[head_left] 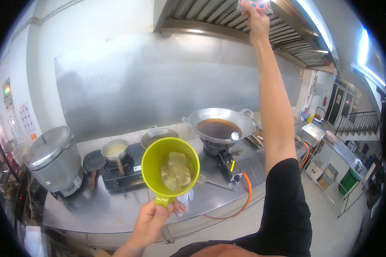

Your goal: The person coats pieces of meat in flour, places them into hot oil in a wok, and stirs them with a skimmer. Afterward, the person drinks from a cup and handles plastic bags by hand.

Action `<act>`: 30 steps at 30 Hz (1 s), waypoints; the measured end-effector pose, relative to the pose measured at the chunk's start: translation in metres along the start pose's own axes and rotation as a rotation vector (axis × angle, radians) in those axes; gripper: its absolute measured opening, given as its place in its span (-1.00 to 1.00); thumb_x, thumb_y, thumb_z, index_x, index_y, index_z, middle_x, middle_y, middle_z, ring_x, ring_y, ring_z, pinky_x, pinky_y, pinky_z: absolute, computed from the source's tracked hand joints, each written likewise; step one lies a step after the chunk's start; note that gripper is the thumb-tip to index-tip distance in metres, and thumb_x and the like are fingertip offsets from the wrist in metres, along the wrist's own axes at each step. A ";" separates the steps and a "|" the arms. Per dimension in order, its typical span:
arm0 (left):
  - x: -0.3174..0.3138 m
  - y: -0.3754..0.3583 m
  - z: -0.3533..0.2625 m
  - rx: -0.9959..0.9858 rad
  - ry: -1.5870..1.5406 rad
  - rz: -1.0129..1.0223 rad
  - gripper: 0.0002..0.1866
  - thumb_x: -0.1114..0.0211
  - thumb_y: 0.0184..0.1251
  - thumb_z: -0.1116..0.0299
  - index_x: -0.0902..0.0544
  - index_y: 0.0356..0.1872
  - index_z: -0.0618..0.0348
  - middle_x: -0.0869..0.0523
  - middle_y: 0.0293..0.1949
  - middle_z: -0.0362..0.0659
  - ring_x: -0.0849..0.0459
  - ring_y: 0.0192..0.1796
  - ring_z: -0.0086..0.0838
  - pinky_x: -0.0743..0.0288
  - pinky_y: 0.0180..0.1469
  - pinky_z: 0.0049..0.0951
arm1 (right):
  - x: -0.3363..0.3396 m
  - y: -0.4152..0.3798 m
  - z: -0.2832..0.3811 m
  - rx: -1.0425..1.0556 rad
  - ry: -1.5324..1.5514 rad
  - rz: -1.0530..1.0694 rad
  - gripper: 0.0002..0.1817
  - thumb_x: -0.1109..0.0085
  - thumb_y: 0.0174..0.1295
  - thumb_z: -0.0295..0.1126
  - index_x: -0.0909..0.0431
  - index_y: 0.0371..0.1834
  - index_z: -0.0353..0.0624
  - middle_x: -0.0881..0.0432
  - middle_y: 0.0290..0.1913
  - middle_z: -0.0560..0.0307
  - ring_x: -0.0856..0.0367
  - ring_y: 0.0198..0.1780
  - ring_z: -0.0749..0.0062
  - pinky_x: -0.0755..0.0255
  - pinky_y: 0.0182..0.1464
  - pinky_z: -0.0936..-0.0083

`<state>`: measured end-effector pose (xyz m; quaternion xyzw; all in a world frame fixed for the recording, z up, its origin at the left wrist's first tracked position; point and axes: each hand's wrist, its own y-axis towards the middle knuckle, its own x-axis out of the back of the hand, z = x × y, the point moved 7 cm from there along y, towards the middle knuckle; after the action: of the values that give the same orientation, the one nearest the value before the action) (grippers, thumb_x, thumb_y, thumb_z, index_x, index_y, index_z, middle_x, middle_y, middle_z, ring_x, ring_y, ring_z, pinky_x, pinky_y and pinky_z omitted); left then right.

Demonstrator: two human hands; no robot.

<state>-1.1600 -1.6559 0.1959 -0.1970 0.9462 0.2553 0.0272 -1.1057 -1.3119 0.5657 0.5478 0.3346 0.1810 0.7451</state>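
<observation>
My left hand is wrapped round the handle of a lime-green plastic mug, lifted in front of the steel counter. Clear chunks of what looks like ice lie inside the mug, whose mouth faces me. High overhead, near the range hood, my right hand pinches a small clear plastic packet with pink and blue on it. The packet's upper part is cut off by the frame edge, so its contents cannot be made out.
A wok of dark liquid sits on a burner with an orange hose. Left stand a small pot on a gas stove and a large rice cooker. A slotted turner lies behind the mug. The hood hangs above.
</observation>
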 end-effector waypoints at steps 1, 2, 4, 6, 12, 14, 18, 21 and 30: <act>0.001 0.000 0.001 0.014 -0.002 -0.031 -0.52 0.02 0.31 -0.06 -0.35 -0.52 0.20 -0.46 -0.34 -0.10 -0.53 -0.18 -0.25 -0.36 -0.17 -0.32 | 0.000 0.001 -0.001 -0.006 -0.005 0.003 -0.91 -0.19 0.07 -0.36 -0.53 -0.48 -0.10 -0.48 -0.56 0.36 -0.35 -0.54 0.70 -0.15 -0.49 0.74; 0.001 0.000 0.001 0.008 -0.004 -0.024 -0.53 0.02 0.32 -0.06 -0.35 -0.52 0.20 -0.46 -0.34 -0.10 -0.53 -0.18 -0.26 -0.36 -0.17 -0.32 | 0.001 0.002 -0.002 0.008 -0.015 0.004 -0.91 -0.18 0.07 -0.35 -0.53 -0.48 -0.10 -0.47 -0.56 0.36 -0.34 -0.55 0.70 -0.15 -0.51 0.74; 0.002 0.000 0.001 -0.003 -0.008 -0.013 -0.54 0.03 0.33 -0.05 -0.36 -0.50 0.21 -0.46 -0.34 -0.10 -0.53 -0.18 -0.27 -0.36 -0.17 -0.33 | 0.000 0.005 -0.003 0.032 -0.034 0.006 -0.89 -0.16 0.08 -0.33 -0.54 -0.48 -0.09 -0.47 -0.57 0.37 -0.34 -0.57 0.70 -0.13 -0.56 0.74; 0.004 -0.001 0.001 -0.014 -0.016 0.019 -0.55 0.08 0.38 0.01 -0.38 -0.43 0.26 -0.47 -0.35 -0.11 -0.51 -0.16 -0.31 -0.35 -0.06 -0.27 | 0.003 0.005 -0.007 -0.027 -0.063 -0.013 -0.80 -0.09 0.15 -0.22 -0.53 -0.50 -0.08 -0.46 -0.58 0.36 -0.32 -0.60 0.70 -0.10 -0.61 0.73; 0.005 -0.003 0.005 0.010 -0.023 0.005 -0.56 0.11 0.40 0.04 -0.39 -0.40 0.28 -0.47 -0.36 -0.11 -0.50 -0.14 -0.34 -0.34 -0.01 -0.25 | 0.023 0.012 -0.015 -0.071 -0.051 -0.072 -0.52 0.19 0.27 0.07 -0.48 -0.59 -0.04 -0.44 -0.65 0.35 -0.27 -0.66 0.69 -0.04 -0.68 0.71; 0.005 -0.004 0.004 0.014 -0.027 0.004 -0.56 0.11 0.40 0.04 -0.39 -0.40 0.28 -0.47 -0.36 -0.12 -0.50 -0.14 -0.34 -0.34 -0.01 -0.25 | 0.024 0.012 -0.012 -0.044 -0.095 -0.109 -0.48 0.22 0.28 0.10 -0.48 -0.61 -0.03 -0.43 -0.67 0.35 -0.26 -0.67 0.69 -0.03 -0.67 0.70; 0.007 -0.004 0.002 0.010 -0.026 0.002 -0.56 0.12 0.40 0.04 -0.39 -0.40 0.28 -0.47 -0.36 -0.12 -0.50 -0.14 -0.34 -0.35 -0.02 -0.26 | 0.027 0.016 -0.011 -0.029 -0.130 -0.119 -0.47 0.21 0.28 0.09 -0.49 -0.63 -0.05 -0.44 -0.68 0.34 -0.26 -0.67 0.68 -0.04 -0.65 0.70; 0.008 -0.006 0.004 0.011 -0.029 -0.007 -0.56 0.12 0.40 0.03 -0.39 -0.40 0.27 -0.47 -0.36 -0.12 -0.50 -0.14 -0.35 -0.35 -0.03 -0.27 | 0.029 0.012 -0.019 -0.075 -0.165 -0.056 -0.46 0.21 0.27 0.11 -0.49 -0.63 -0.06 -0.44 -0.68 0.33 -0.26 -0.67 0.68 -0.06 -0.63 0.68; 0.034 -0.039 0.027 0.130 -0.107 -0.117 -0.60 0.12 0.42 0.08 -0.38 -0.44 0.25 -0.49 -0.35 -0.13 -0.53 -0.15 -0.33 -0.38 -0.09 -0.32 | 0.012 -0.139 -0.012 -0.172 -0.222 0.191 -0.60 0.10 0.29 -0.05 -0.54 -0.13 -0.15 -0.36 -0.57 0.41 -0.16 -0.56 0.79 -0.06 -0.54 0.75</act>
<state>-1.1777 -1.6862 0.1491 -0.2358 0.9449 0.2015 0.1053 -1.1190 -1.3417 0.4299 0.5279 0.1802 0.2173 0.8010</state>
